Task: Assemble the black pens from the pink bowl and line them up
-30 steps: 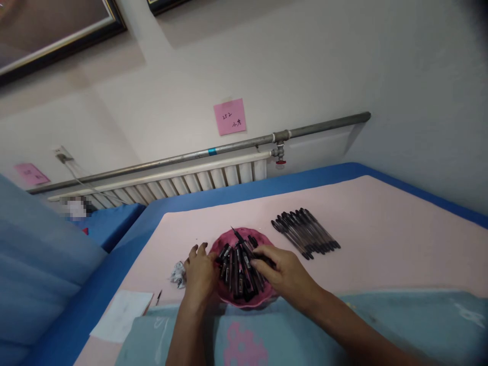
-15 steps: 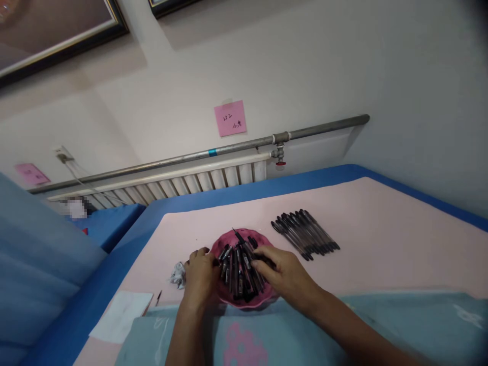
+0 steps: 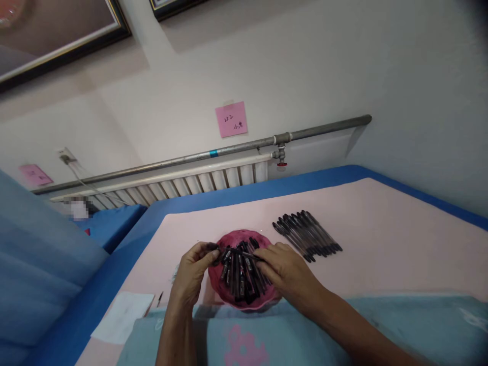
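Note:
Over a pink scalloped bowl [image 3: 214, 282] I hold a dark pen [image 3: 241, 252] roughly level, gripped near its right end by the closed fingers of my right hand [image 3: 284, 267]. At the pen's left tip, my left hand [image 3: 192, 269] pinches a small dark piece that looks like a pen cap [image 3: 214, 247]; whether it touches the tip I cannot tell. Several black pen parts [image 3: 241, 284] lie heaped inside the bowl below. To the right of my right hand, a row of capped black pens [image 3: 308, 235] lies side by side.
A pink sheet [image 3: 389, 234] covers the blue table [image 3: 244, 192]. White paper [image 3: 122, 317] and a thin dark pen refill [image 3: 159, 299] lie at left. A crumpled wad [image 3: 174, 273] is partly behind my left hand. Teal patterned cloth [image 3: 400, 315] covers the near edge.
My left hand has turned and lifted from the bowl's left rim, now pinching the dark piece. In my right hand the pen has swung to point left toward it.

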A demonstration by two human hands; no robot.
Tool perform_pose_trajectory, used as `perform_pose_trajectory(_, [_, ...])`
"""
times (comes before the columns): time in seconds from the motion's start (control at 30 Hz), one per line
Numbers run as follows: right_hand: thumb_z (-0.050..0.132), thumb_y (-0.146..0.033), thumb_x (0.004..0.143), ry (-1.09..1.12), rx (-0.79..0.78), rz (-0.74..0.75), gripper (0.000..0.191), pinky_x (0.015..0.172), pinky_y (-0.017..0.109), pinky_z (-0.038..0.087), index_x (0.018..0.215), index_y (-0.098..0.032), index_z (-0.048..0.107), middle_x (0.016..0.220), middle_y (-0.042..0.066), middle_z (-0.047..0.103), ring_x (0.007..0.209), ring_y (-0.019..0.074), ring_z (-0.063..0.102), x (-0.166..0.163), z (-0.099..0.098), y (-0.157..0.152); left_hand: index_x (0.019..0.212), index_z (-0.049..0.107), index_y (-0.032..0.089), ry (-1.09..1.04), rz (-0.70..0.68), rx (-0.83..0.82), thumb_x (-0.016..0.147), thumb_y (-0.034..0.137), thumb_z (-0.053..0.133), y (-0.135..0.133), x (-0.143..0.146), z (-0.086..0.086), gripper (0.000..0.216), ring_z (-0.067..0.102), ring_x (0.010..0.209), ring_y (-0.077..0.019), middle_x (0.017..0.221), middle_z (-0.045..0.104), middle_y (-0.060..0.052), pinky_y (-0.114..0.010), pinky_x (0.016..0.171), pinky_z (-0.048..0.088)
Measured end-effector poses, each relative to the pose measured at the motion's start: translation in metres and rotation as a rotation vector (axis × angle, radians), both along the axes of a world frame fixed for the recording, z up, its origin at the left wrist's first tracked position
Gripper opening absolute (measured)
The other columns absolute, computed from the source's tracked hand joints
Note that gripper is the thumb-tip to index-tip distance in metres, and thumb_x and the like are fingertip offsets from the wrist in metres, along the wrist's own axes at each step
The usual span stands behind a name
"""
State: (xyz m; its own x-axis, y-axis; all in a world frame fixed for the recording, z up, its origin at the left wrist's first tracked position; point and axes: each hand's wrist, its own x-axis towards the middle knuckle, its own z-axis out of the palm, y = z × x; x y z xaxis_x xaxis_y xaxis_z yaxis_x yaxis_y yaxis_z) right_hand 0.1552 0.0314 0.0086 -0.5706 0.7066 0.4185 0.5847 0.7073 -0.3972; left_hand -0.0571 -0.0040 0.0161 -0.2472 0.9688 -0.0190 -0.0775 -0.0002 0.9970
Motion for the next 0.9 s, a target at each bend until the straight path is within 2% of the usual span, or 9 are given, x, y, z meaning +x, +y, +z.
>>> perform_pose_trajectory(0.27, [0.045,-0.019,0.085,-0.025,0.024,0.016,0.016,0.067,0.029,0.033,0.090,-0.021,0.060,0.079,0.003,0.060,0.073,0.0165,0.048,0.0013,-0.0031,0.0009,0.075,0.064,0.017,0.054,-0.084,0.006,0.064,0.025,0.067,-0.0004,0.0009,0.0005,0.014,0.052,0.068,-0.0103,0.072,0.063,0.001,-0.022,0.065,0.040])
perform_pose_trajectory(0.63, [0.045,-0.019,0.084,-0.096,0.083,-0.005,0.016,0.067,0.031,0.033,0.087,-0.020,0.061,0.079,0.005,0.059,0.073,0.0177,0.048,0.0012,-0.0014,-0.0007,0.076,0.066,0.016,0.156,-0.123,-0.040,0.065,0.023,0.064,-0.0020,0.0026,0.0040,0.013,0.051,0.068,-0.0105,0.070,0.061,0.001,-0.023,0.067,0.038])
perform_pose_trajectory(0.77, [0.045,-0.020,0.085,-0.092,0.093,0.009,0.016,0.067,0.031,0.034,0.089,-0.020,0.060,0.079,0.005,0.059,0.072,0.0175,0.048,0.0014,-0.0020,-0.0013,0.078,0.068,0.017,0.161,-0.107,-0.042,0.067,0.027,0.063,-0.0021,0.0023,0.0040,0.016,0.051,0.068,-0.0112,0.071,0.063,0.000,-0.024,0.068,0.038])
perform_pose_trajectory(0.9, [0.044,-0.020,0.085,-0.053,0.078,0.039,0.016,0.068,0.032,0.035,0.091,-0.020,0.059,0.081,0.005,0.060,0.074,0.0178,0.049,-0.0007,-0.0046,-0.0037,0.078,0.068,0.016,0.067,-0.065,-0.050,0.063,0.027,0.066,-0.0002,0.0038,0.0017,0.018,0.052,0.064,-0.0107,0.069,0.063,0.000,-0.023,0.064,0.040])
